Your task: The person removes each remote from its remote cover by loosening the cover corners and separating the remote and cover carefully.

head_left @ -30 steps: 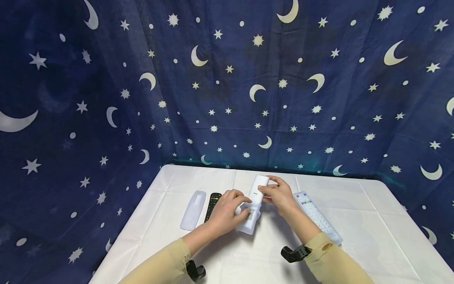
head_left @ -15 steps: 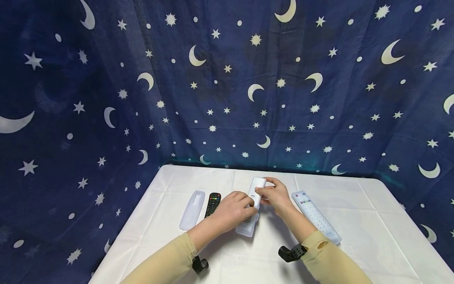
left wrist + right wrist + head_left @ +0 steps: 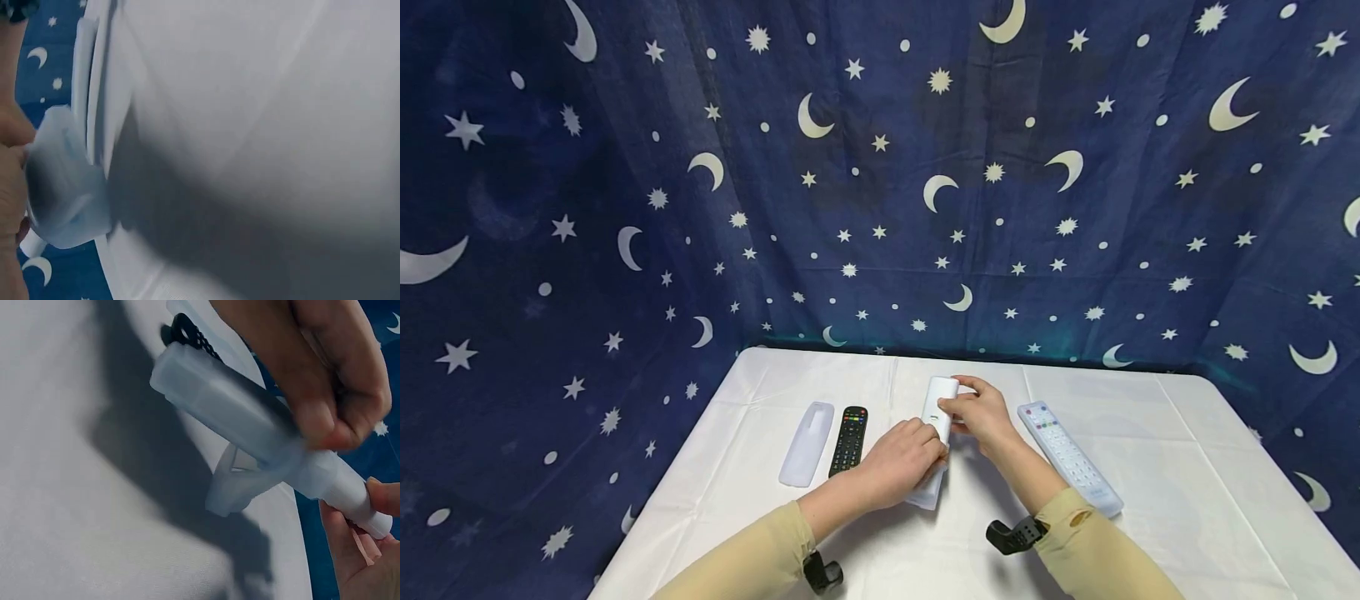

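A white remote control point(image 3: 942, 390) is partly inside a translucent silicone cover point(image 3: 928, 495), held over the middle of the table. My right hand point(image 3: 985, 414) grips the remote's bare far end, thumb on top and fingers beneath. My left hand point(image 3: 904, 457) pinches the cover partway along the remote, hiding much of it in the head view. From the right wrist, a loose flap of the cover point(image 3: 232, 490) hangs below the remote, and the left fingers point(image 3: 315, 419) press at the cover's bunched edge. The left wrist view catches the cover's near end point(image 3: 69, 187).
On the white-clothed table point(image 3: 1180, 442), a black remote point(image 3: 849, 440) lies left of my left hand, beside an unoccupied translucent cover point(image 3: 807, 444). A remote in a clear cover point(image 3: 1069, 457) lies by my right forearm. A starry blue curtain point(image 3: 880, 208) stands behind.
My left hand has moved down along the remote towards me, now covering more of the silicone cover. The right hand still holds the far end, shifted slightly left. More of the black remote shows.
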{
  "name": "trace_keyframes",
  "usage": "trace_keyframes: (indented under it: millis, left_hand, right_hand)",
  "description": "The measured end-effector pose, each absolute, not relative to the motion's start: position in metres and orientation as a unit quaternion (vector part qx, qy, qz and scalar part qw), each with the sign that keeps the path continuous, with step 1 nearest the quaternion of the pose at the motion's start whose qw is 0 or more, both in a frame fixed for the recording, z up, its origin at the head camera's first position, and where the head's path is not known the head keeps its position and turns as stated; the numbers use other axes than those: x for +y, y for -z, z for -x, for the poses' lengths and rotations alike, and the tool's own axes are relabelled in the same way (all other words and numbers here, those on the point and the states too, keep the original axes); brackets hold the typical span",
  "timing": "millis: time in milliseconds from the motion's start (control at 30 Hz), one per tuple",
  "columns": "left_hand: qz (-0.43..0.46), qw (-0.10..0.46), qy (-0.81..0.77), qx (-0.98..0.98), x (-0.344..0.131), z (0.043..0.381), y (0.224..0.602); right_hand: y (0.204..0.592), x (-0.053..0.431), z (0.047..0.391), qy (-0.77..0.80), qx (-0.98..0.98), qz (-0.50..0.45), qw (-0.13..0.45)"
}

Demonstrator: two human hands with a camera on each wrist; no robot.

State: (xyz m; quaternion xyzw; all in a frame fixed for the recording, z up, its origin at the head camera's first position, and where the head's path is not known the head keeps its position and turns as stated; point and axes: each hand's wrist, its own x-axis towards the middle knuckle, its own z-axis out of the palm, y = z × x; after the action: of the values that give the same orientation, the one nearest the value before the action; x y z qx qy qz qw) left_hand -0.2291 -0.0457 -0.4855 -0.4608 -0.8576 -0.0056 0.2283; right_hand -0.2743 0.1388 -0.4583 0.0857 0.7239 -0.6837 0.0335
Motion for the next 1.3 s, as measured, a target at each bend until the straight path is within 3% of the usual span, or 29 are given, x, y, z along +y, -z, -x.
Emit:
trace_keyframes:
  millis: [267,600,1100,1300]
  left_hand:
    - [0.446,0.260,0.082,-0.853,-0.052,0.228,0.484]
    - [0.297,0.188,0.219,-0.910,-0.080,0.234,0.485]
    - [0.214,0.097,0.419,-0.877,-0.074,0.234,0.485]
    - [0.231,0.062,0.404,-0.883,-0.072,0.232,0.484]
  right_hand:
    - [0.453,0.144,0.276,0.689,0.720,-0.070,0.044]
    - [0.446,0.159,0.275,0.721,0.689,-0.057,0.032]
    - [0.449,0.159,0.270,0.767,0.638,-0.033,0.055]
    - [0.449,0.160,0.270,0.756,0.652,-0.023,0.053]
